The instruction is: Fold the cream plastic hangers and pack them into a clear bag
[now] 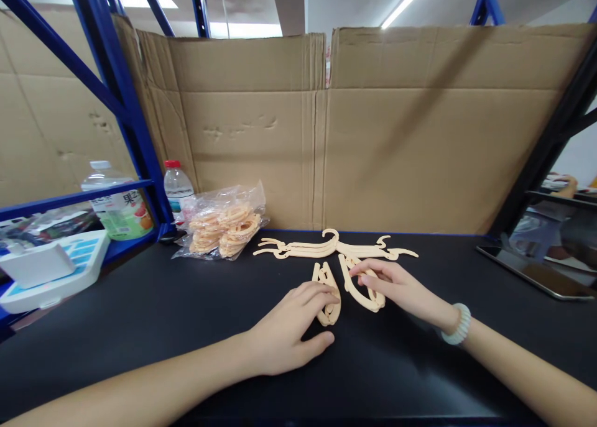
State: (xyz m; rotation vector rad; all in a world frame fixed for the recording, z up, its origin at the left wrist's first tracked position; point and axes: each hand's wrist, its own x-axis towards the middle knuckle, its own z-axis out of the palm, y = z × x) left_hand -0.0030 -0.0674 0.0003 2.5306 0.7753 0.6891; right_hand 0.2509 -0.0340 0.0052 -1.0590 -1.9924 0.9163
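Bright ceiling strip light [405, 3], soft shadows on cardboard [410, 141], sharp centre, edges bowed by wide lens

matt pale wooden pieces [347, 250], smooth matt black table [140, 315], creased cardboard wall [420, 135], glossy clear plastic bag [226, 219]

Your left hand [291, 327] rests on the left curved piece [328, 293], right hand [396, 287] on the right piece [361, 287], hanger [333, 248] behind both, bag [226, 223] far left.

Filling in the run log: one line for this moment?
left hand: on folded beige piece | right hand: on curved beige piece | spread hanger-like piece: behind, untouched
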